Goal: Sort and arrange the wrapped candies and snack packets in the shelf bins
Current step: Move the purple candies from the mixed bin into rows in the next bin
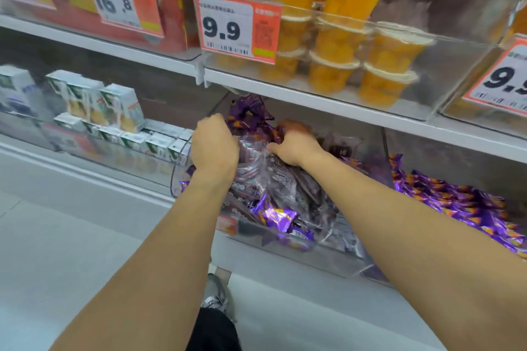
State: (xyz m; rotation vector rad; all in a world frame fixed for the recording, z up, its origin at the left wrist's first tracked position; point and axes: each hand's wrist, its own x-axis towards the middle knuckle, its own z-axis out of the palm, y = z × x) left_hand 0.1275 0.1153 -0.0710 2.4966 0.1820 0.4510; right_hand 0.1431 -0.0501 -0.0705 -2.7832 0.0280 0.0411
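Both bare arms reach into a clear plastic shelf bin (182,177) on the lower white shelf. The bin holds a heap of dark brown, glossy snack packets (288,182) with a few shiny purple wrapped candies (275,215) lying on top near its front wall.

The left hand (214,145) sits at the bin's left side, knuckles up, its fingers curled downward onto the upper edge of the brown packets; the fingertips are hidden, so whether they actually pinch a packet cannot be told. The right hand (293,144) is just beside it, deeper in the bin, with its fingers curled round the crinkled top of the brown packets and its thumb pressed against the plastic. More purple wrappers (248,111) stand up behind the two hands, at the back of the bin.

To the right, a neighbouring bin carries a thick spread of purple and orange wrapped candies (456,202). To the left, small white and green cartons (119,105) stand in rows. On the shelf above, orange fruit cups with white lids (336,45) are stacked behind an orange price tag reading 9.9 (236,25). A grey shoe (216,293) shows on the pale floor below.
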